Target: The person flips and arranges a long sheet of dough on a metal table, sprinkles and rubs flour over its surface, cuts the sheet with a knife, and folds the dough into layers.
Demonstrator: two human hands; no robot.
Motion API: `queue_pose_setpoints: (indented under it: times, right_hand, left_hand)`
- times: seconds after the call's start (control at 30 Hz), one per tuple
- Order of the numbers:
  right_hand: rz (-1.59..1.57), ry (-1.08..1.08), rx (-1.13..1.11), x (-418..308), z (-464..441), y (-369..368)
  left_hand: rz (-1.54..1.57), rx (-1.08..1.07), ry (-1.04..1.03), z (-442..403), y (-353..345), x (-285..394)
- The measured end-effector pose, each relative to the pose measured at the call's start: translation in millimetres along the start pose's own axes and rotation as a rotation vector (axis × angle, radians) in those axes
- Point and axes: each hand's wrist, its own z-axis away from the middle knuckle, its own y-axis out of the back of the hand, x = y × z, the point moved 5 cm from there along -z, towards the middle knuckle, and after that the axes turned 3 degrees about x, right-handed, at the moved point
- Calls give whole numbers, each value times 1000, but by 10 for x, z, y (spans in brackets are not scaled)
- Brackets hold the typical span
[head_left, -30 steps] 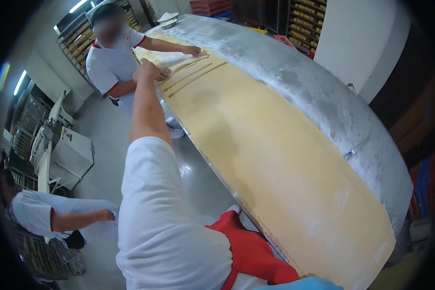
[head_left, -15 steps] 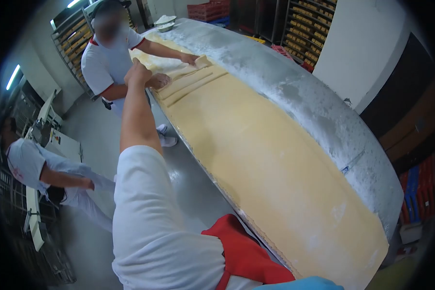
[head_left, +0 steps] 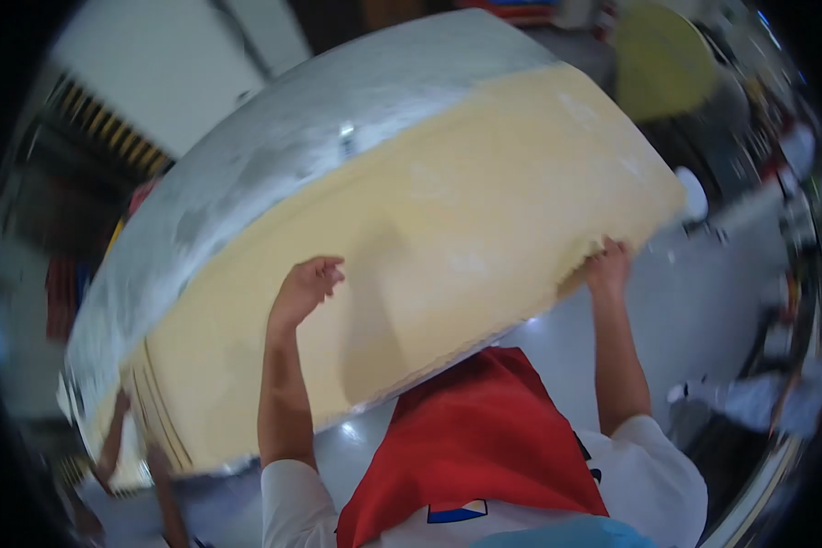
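A wide, thin sheet of yellow dough (head_left: 466, 210) covers much of the long table. My left hand (head_left: 309, 288) hovers over the sheet, fingers loosely curled and partly apart, with nothing between them. At the near right edge of the dough, my right hand (head_left: 609, 263) has its fingers closed around the border, where the sheet looks slightly raised. Narrow folds or strips of dough (head_left: 160, 416) lie at the far left end, beside a co-worker's hand (head_left: 123, 402).
A floured grey table surface (head_left: 256, 155) runs behind the dough, with a small blurred object (head_left: 346, 137) on it. My red apron (head_left: 484, 429) is close to the table's near edge. Another person (head_left: 767, 402) is at the right. A yellow rounded object (head_left: 662, 64) stands beyond the table.
The view has swung from the co-worker's end toward the other end of the dough. My left arm, earlier stretched toward the co-worker, is now bent over the sheet; my right hand has come into view.
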Motion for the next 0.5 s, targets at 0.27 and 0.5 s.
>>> queue_pose_setpoints:
  times: [0.27, 0.5]
  right_hand:
    - [-321, -441, -104, -170, 320, -277]
    - [-25, -366, -226, -321, -62, -213]
  left_hand:
    - [-606, 417, -458, -3108, -987, 1512]
    - [-873, 493, -173, -4669, -1370, 1802]
